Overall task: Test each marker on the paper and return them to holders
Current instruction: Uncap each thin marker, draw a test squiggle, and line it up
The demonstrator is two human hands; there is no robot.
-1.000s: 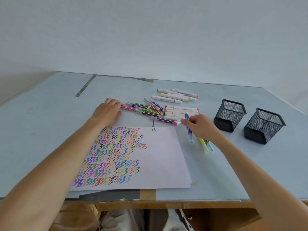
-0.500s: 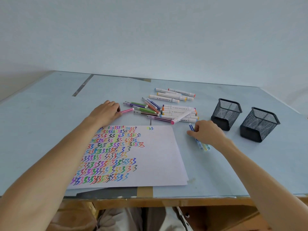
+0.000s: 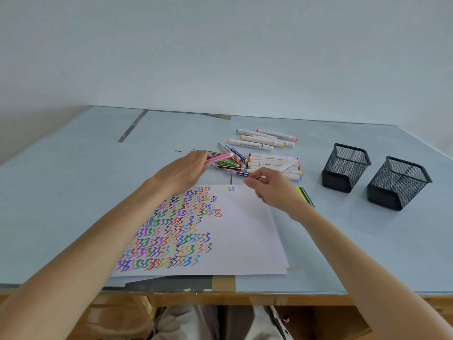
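Pink marker (image 3: 220,158) is pinched in the left hand (image 3: 185,170), lifted over the pile of markers (image 3: 257,163), likely next for testing. The right hand (image 3: 270,186) has curled fingers by the pile; whether its grip holds anything, I cannot tell. Paper (image 3: 235,231) lies close for scribbles. Both mesh holders (image 3: 345,168) wait at the right on the worktop (image 3: 73,180).

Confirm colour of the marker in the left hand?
Pink marker, held by the left hand; head view.

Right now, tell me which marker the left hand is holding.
The pink marker: the left hand grips one end and lifts it above the pile of thin markers, which lie flat on the table.
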